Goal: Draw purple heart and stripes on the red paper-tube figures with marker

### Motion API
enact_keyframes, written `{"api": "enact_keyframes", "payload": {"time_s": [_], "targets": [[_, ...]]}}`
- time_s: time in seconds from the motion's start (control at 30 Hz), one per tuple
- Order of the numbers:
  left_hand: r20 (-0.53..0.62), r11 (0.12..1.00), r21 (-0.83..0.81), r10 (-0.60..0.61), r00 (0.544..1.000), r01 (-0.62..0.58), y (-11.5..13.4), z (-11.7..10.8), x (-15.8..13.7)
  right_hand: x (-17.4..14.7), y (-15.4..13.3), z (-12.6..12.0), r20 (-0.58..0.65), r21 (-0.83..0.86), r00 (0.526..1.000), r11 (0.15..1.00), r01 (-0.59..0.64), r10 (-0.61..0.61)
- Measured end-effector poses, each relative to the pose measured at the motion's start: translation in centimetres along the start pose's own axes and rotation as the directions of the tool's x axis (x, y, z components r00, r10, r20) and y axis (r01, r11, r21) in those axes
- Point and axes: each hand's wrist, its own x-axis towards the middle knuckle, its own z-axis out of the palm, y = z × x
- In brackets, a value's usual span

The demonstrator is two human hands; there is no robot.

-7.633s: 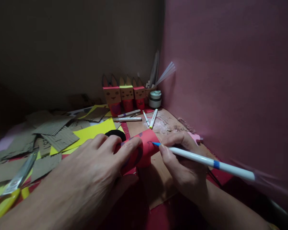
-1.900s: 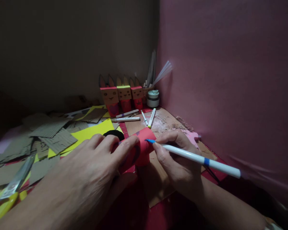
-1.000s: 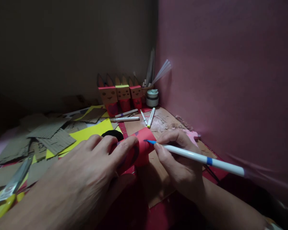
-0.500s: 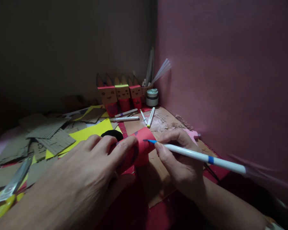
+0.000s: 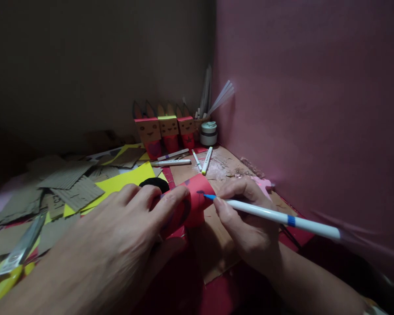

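A red paper tube, tilted on its side, is gripped by my left hand, whose fingers wrap over its left part. Dark purple marks show on the tube, one of them a small dark blot near its right end. My right hand pinches a white marker with a blue band and a blue tip. The marker's tip is at the tube's surface, just right of the blot; I cannot tell whether it touches. A black round thing lies behind my left fingers, partly hidden.
Several markers lie ahead, before three cardboard figures with pointed ears. A pale lidded jar stands by the pink wall. Cardboard scraps, yellow paper and yellow-handled scissors are at left.
The marker has shifted slightly right and down, its tip drawing back from the dark mark. That mark now looks darker and larger. My left hand keeps its hold on the tube.
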Motion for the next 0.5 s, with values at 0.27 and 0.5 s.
{"api": "enact_keyframes", "payload": {"time_s": [0.27, 0.5], "targets": [[0.055, 0.997, 0.070, 0.029, 0.998, -0.033, 0.19, -0.01, 0.29, 0.30, -0.34, 0.38, -0.028, 0.053, 0.999, 0.998, 0.029, -0.028], [0.031, 0.992, 0.124, 0.014, 0.999, -0.018, 0.08, 0.20, 0.18, 0.04, 0.02, 0.06, -0.027, 0.000, 1.000, 1.000, -0.006, 0.006]]}}
